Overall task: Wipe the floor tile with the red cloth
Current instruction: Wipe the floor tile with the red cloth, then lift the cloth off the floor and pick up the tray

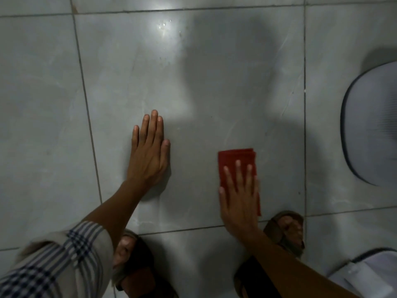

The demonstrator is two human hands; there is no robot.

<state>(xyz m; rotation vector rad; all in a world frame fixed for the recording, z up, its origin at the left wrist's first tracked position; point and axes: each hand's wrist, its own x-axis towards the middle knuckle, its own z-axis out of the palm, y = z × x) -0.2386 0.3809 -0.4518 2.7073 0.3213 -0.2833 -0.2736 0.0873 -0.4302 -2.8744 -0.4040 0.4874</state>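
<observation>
A folded red cloth (235, 158) lies flat on the large grey floor tile (193, 82), near the tile's lower right corner. My right hand (239, 196) presses down on the cloth with flat, spread fingers and covers its near half. My left hand (149, 151) rests palm down on the bare tile to the left of the cloth, fingers straight and together, holding nothing. A few water droplets (164, 24) glint in a bright reflection near the tile's far edge.
My two sandalled feet (287, 231) stand at the tile's near edge. A white round fan base (373, 125) sits on the floor at the right, beyond the grout line. Another white object (365, 274) shows at the bottom right corner.
</observation>
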